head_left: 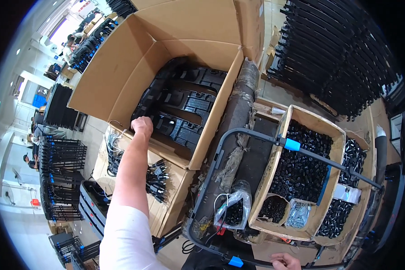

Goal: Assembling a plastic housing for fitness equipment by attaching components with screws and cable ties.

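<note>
My left hand [142,125] reaches over the near wall of an open cardboard box [153,146], its fingers curled at the edge of a black plastic panel [166,123]. Its fingertips are hidden. Several such ribbed black panels lie stacked inside. At the lower edge, my right hand [285,262] has its fingers bent over the near tube of a black rounded frame [209,175]; part of this hand is cut off. A bright blue sleeve [292,144] and a blue clip [235,261] sit on that frame.
Right of the box, a wooden tray [252,216] holds black caps [301,171] and silver screws [298,213]. A plastic bag [234,209] of small black parts lies beside it. Cables [157,180] rest on cardboard at left. Black tube racks [333,54] stand behind; several people are far left.
</note>
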### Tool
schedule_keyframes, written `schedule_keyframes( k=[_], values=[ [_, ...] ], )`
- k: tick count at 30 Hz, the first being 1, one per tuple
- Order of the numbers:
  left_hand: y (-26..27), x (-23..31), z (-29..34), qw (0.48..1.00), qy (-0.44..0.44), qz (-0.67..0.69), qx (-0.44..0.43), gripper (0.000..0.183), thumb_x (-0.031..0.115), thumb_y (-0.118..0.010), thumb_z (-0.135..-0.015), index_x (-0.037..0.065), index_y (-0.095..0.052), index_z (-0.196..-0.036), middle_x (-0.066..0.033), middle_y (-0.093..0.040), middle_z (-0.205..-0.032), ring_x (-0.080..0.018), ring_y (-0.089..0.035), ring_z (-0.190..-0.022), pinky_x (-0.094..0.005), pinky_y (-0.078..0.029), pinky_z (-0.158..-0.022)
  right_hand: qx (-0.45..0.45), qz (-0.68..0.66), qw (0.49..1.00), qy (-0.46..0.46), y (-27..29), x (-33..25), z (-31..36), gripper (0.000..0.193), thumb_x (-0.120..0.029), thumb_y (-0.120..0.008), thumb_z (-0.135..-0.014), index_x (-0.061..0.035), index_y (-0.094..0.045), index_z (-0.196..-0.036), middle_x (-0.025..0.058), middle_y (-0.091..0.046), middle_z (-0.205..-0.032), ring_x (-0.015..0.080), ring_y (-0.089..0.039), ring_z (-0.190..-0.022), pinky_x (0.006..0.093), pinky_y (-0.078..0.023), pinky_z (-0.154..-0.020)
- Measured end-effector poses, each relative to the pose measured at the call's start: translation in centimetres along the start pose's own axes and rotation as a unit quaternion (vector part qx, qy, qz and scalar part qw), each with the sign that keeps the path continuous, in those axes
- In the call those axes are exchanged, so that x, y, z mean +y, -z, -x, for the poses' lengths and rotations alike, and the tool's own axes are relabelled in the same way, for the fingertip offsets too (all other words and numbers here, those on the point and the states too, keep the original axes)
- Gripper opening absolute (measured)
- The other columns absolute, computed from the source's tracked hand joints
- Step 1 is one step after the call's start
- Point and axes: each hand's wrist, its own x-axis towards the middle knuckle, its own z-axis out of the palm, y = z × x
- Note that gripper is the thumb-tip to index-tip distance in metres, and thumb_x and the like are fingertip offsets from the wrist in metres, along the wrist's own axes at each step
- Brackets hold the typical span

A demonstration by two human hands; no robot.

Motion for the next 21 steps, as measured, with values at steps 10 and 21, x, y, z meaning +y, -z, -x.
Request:
schedule_keyframes(
  k=[10, 21],
  values=[
    [12.0, -9.6, 14.5, 0.785, -0.066, 0.429, 0.443, 0.018, 0.012, -0.061, -0.097, 0.004, -0.061, -0.114, -0.0251, -0.068, -0.107, -0.0461, -0.067, -0.101, -0.0508, -0.053, -0.087, -0.038, 0.140, 0.961, 0.236, -1.0, -11.8, -5.3, 0.028, -0.017, -0.070, -0.093, 0.0002, -0.071, -0.116, 0.0151, -0.074, -0.108, 0.0245, -0.072, -0.104, 0.0382, -0.057, -0.089],
    [18.2, -23.7, 44.9, 0.677, -0.347, 0.568, 0.315, 0.021, 0.002, -0.064, -0.091, -0.001, -0.068, -0.112, -0.0078, -0.067, -0.096, -0.0170, -0.065, -0.091, -0.0306, -0.052, -0.085, 0.331, 0.365, 0.608, 0.622, -4.8, -25.3, -0.6, 0.095, -0.040, -0.085, -0.074, -0.0062, -0.045, -0.153, 0.0173, -0.045, -0.157, 0.0369, -0.038, -0.148, 0.0532, -0.027, -0.119]
  ],
)
